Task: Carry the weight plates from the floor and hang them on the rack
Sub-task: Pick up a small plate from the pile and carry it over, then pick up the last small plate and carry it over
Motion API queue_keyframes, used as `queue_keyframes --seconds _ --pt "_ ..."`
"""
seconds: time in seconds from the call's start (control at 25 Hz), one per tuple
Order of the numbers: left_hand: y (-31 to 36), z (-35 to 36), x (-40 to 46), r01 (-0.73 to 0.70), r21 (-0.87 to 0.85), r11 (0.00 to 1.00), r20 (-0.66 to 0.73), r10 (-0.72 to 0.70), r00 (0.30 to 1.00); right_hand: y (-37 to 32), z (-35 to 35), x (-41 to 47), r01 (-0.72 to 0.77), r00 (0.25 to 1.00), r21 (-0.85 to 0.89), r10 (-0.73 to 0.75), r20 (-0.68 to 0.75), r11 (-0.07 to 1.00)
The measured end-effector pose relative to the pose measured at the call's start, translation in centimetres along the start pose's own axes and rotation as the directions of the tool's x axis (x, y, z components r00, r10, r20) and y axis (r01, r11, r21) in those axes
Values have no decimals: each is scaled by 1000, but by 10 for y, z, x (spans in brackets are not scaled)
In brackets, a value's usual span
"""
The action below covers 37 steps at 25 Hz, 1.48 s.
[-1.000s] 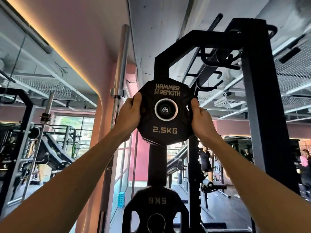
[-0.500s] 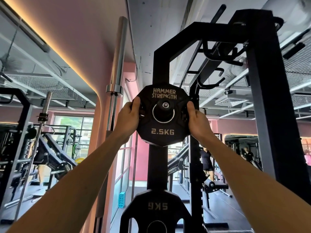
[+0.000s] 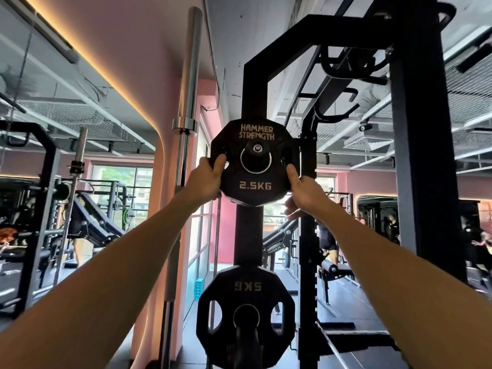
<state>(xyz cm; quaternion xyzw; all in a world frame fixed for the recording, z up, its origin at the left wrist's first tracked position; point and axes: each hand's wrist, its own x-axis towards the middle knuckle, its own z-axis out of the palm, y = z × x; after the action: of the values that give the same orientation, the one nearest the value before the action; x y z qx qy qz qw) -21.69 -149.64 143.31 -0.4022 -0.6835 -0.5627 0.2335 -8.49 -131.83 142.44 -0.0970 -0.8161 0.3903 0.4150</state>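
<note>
The small black round weight plate marked 2.5KG (image 3: 255, 166) hangs high up on the tall black metal rack (image 3: 253, 83). The rack's short black peg (image 3: 257, 149) pokes out through the plate's middle hole, so the plate sits on the peg. The left hand (image 3: 206, 179) holds the plate's left edge, with the thumb curled over the front. The right hand (image 3: 303, 191) holds the right edge, thumb pressed on the front; I cannot see its other fingers well.

This plate looks hard and stiff. It should be light enough for two hands, and I think even for one. Its smooth face could slip, so the edges and the grip slots on each side are the best places to hold.

Just below it on the rack, a bigger black plate marked 5KG (image 3: 246, 312) hangs on another peg. A long shiny silver bar (image 3: 186, 102) stands upright left of the rack. The room is a gym with pink walls, big windows far behind the rack, and a dark floor.
</note>
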Motion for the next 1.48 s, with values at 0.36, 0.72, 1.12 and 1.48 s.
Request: queue_keyframes --seconds 0.36,0.72,1.12,1.48 --pt "-49 -8 -169 317 117 941 123 -331 936 93 12 -143 -72 991 -153 87 98 986" --pt "-111 0 -387 480 396 783 304 -605 736 199 42 -332 -323 879 -270 393 270 907" --pt "-173 -15 -643 606 604 517 477 -844 245 270 92 -591 -660 530 -413 779 337 628" --pt "-174 -36 -825 369 849 379 505 -788 -353 256 88 -827 -928 -56 -371 972 230 34"
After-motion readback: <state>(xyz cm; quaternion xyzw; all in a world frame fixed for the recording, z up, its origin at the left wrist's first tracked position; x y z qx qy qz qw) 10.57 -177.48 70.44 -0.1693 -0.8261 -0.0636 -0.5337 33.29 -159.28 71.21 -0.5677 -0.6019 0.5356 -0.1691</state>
